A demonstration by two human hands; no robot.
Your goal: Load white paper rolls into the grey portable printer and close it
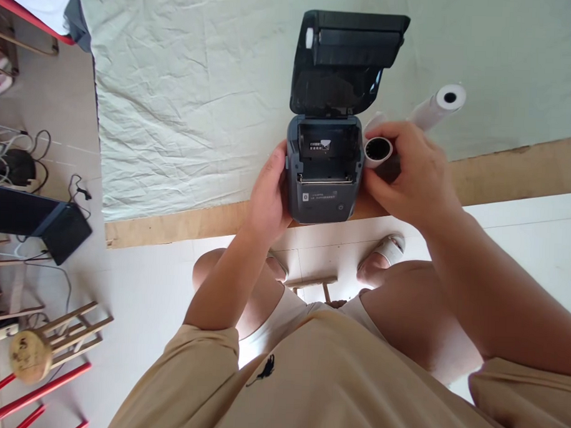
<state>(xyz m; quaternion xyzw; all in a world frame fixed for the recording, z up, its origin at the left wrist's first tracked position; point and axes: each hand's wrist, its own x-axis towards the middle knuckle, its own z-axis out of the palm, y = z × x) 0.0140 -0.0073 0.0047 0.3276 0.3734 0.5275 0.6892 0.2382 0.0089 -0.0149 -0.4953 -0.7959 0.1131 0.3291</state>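
Observation:
A dark grey label printer stands near the table's front edge, its black lid swung up and back. Inside, the paper bay shows a small printed label and no roll. My left hand grips the printer's left side. Between the thumb and fingers of my right hand is a small white paper roll, its dark hollow core facing up, just right of the printer. Behind that hand a longer white paper roll lies on the cloth, its near end partly hidden.
A pale green wrinkled cloth covers the table, with a bare wooden edge along the front. On the floor at left are a wooden stool, a dark open laptop-like device and tangled cables.

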